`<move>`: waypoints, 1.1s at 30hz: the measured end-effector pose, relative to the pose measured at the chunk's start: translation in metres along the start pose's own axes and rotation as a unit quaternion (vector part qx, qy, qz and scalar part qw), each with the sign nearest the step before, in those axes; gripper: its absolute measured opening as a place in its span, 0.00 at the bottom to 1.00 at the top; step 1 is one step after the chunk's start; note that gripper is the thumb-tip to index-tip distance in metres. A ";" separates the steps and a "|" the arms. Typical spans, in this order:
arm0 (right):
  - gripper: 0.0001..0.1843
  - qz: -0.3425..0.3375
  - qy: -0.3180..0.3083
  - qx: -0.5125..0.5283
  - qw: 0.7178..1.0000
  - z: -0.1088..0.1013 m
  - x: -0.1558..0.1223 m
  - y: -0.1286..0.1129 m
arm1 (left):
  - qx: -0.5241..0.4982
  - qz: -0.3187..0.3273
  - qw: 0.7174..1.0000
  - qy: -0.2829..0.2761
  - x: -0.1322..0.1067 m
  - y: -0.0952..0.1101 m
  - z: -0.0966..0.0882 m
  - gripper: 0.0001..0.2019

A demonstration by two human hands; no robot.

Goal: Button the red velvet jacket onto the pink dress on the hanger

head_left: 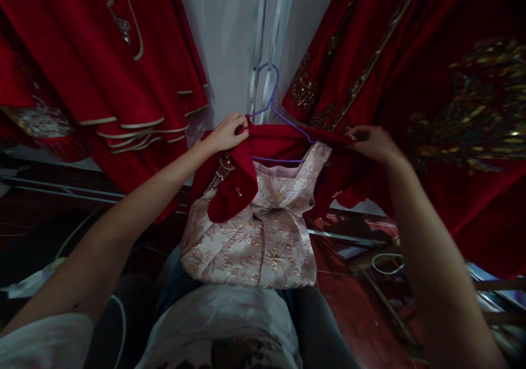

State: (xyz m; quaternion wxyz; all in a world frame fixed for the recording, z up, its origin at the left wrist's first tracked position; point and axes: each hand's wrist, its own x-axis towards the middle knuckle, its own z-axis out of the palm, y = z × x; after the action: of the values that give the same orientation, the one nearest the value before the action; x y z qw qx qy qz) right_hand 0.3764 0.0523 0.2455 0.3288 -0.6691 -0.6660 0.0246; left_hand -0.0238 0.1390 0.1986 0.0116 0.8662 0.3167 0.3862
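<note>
A small red jacket [236, 188] with beaded trim is spread around a pale pink brocade dress [263, 237], which hangs on a purple hanger [274, 90]. The hanger's hook is on a metal rail ahead of me. My left hand [230, 132] pinches the jacket's upper edge at the left, beside the hanger. On the other side, my right hand [372, 140] grips the jacket's edge between thumb and fingers, stretching it outward. One jacket front folds over the dress's left shoulder. The dress's skirt reaches down to my lap.
Large red garments with pale piping [135, 122] hang at the left. More red garments with gold embroidery [472, 106] hang at the right. Behind the hanger stands a pale wall [222, 35]. A wooden frame [386, 292] lies low on the right, near a white cord loop [388, 264].
</note>
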 end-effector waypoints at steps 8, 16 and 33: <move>0.15 -0.008 -0.164 0.213 0.963 0.046 -0.043 -0.036 | 0.017 -0.047 0.998 0.026 -0.012 0.014 0.014 0.08; 0.12 -0.155 -0.080 0.270 0.947 0.140 -0.047 -0.104 | 0.038 -0.095 0.993 0.055 -0.017 0.026 0.024 0.13; 0.18 -0.136 -0.077 0.369 0.916 0.163 -0.079 -0.115 | -0.066 -0.137 0.987 0.051 -0.083 0.080 0.062 0.11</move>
State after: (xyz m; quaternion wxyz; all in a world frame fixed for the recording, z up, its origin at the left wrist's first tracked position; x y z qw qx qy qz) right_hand 0.1901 0.0349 0.1407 0.5005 -0.3991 -0.7173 0.2752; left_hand 0.0196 0.0432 0.1217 0.1057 0.7913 0.4060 0.4447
